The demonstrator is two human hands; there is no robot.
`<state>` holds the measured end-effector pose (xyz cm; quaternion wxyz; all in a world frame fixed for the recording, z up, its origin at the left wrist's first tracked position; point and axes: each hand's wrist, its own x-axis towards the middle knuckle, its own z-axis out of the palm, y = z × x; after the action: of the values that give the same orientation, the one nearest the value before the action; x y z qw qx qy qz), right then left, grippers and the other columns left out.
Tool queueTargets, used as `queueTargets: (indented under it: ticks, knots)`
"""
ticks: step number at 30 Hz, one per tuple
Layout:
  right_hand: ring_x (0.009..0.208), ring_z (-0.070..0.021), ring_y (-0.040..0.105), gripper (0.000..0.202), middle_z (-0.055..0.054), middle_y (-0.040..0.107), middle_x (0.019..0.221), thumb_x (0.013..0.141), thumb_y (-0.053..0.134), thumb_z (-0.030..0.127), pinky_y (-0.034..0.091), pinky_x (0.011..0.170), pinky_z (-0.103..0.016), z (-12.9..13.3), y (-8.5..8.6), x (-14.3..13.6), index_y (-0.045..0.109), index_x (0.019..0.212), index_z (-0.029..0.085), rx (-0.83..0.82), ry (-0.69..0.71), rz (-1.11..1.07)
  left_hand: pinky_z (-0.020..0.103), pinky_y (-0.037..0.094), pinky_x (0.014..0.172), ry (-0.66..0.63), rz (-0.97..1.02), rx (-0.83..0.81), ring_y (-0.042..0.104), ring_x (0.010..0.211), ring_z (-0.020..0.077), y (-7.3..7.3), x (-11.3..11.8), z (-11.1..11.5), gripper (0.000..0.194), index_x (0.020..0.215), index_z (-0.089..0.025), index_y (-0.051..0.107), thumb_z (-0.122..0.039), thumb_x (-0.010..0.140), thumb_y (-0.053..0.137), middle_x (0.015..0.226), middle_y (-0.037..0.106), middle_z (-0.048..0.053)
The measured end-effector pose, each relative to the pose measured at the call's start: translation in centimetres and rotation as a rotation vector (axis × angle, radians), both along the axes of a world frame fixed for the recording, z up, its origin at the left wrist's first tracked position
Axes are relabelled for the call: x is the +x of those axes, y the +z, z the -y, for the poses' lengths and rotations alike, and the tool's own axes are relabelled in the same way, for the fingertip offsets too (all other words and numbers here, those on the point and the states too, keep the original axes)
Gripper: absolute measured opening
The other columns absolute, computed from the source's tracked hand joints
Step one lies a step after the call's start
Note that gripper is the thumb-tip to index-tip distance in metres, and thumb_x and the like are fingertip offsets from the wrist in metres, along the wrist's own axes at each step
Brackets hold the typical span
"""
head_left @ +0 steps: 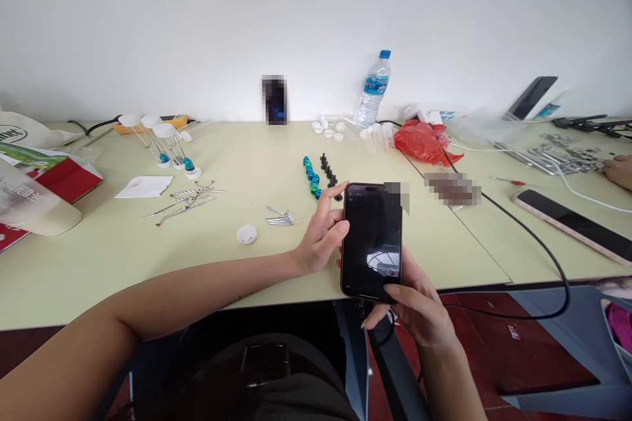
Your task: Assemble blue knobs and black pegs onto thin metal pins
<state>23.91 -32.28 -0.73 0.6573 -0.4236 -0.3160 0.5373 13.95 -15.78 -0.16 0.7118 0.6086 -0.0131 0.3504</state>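
Observation:
A smartphone [372, 230] with a mostly dark screen is held upright over the table's front edge. My left hand [320, 237] grips its left side, thumb at the edge and index finger near the top corner. My right hand [422, 306] holds its lower right corner, with the thumb over the bottom of the screen. Just behind the phone are a row of small blue and green parts [311, 177] and a row of small black parts [327, 170]. Left of my left hand lie several bent metal rods [280, 217] and a round white cap [247, 234].
Thin metal rods [187, 198], a white paper [144, 187] and clear tubes [172, 148] are on the left. Behind stand another phone [275, 102] and a water bottle [374, 89]. A red plastic bag [424, 141], a black cable [523, 223] and another person's hand [618, 172] are right.

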Motion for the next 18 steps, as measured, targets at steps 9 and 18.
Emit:
queueTargets:
  ticks: [9, 18]
  knots:
    - [0.059, -0.0162, 0.067, 0.08, -0.008, 0.057, 0.126, 0.08, 0.059, 0.02, 0.061, 0.048, -0.038, -0.11, -0.01, -0.04, 0.021, 0.149, 0.038, -0.004, -0.026, -0.028, 0.033, 0.047, 0.071, 0.011, -0.021, 0.02, 0.06, 0.074, 0.0173, 0.06, -0.05, -0.04, 0.067, 0.139, -0.024, 0.025, -0.048, 0.085, 0.054, 0.089, 0.064, 0.005]
    - [0.064, -0.0185, 0.069, 0.075, -0.007, 0.055, 0.129, 0.078, 0.057, 0.019, 0.061, 0.049, -0.037, -0.18, 0.51, -0.45, 0.028, 0.145, 0.035, -0.053, -0.061, -0.078, 0.031, 0.047, 0.078, -0.011, -0.052, 0.107, 0.058, 0.078, 0.014, 0.33, -0.3, -0.04, 0.074, 0.142, -0.025, 0.018, -0.037, 0.083, 0.06, 0.096, 0.062, 0.006]
